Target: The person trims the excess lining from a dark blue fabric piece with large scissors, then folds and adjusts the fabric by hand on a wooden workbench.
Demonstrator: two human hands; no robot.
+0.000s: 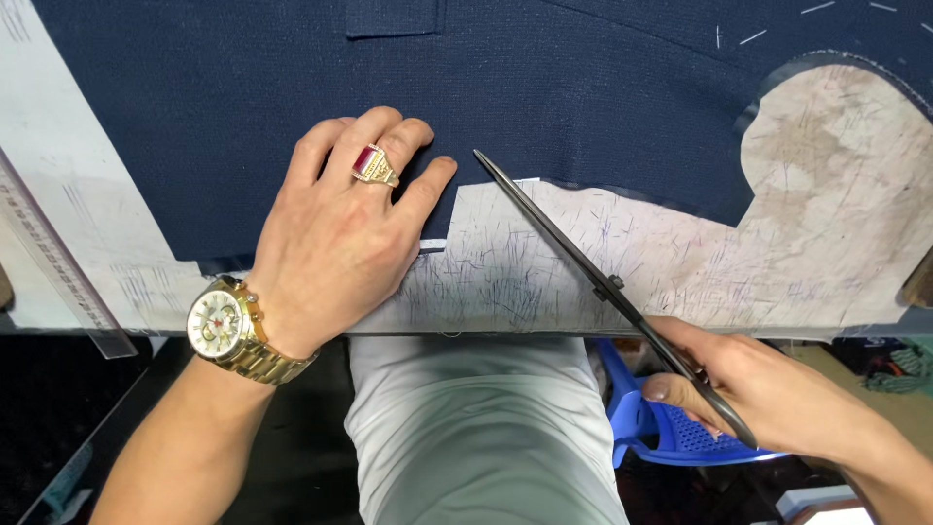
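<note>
Two hands show in my head view, both over the bench point(836, 194). My left hand point(335, 238) lies flat and spread on the navy cloth point(544, 87), palm down, fingers pressing its cut lower edge; it holds nothing. A ring point(373, 164) with a red stone sits on one finger and a gold watch point(225, 329) on the wrist. My right hand point(748, 384) is closed around the handles of the scissors point(593, 277), off the near edge of the bench. The blades look shut, or nearly so, and run up and left across the scratched bench top, with the tip at the cloth's cut edge, just beside my left fingertips and apart from them. The cloth covers the far part of the bench; its near edge steps and curves, leaving bare, pen-marked board below it and at the right. A ruler point(53, 258) lies slanted at the left edge of the bench. Below the bench I see a blue plastic chair point(661, 428) under my right hand.
</note>
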